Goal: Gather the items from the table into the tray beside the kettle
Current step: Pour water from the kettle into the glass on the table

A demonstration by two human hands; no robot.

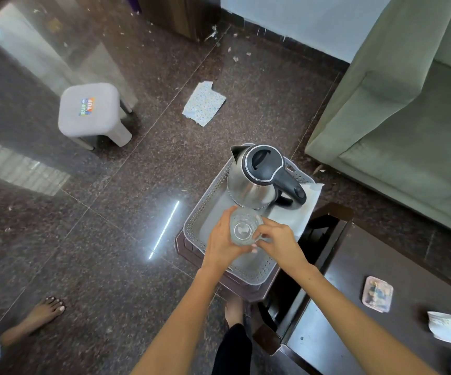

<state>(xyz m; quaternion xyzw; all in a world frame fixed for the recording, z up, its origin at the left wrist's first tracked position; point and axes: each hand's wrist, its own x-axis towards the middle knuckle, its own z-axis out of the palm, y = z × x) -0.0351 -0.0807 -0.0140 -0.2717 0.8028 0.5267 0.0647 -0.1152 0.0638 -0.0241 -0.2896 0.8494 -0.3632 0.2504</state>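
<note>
A clear glass cup (pixel 244 228) is held over the grey perforated tray (pixel 202 215), just in front of the steel kettle (pixel 257 180) that stands in the tray's far end. My left hand (pixel 220 240) wraps the cup's left side. My right hand (pixel 281 243) pinches its right rim or handle. On the dark table to the right lie a small printed dish (pixel 377 293) and a white packet (pixel 445 326).
The tray rests on a small dark stand (pixel 192 255). A white paper (pixel 294 215) lies under the kettle. A green sofa (pixel 397 117) is at the right, a grey stool (pixel 91 113) at the left. Another person's bare foot (pixel 44 311) stands at the lower left.
</note>
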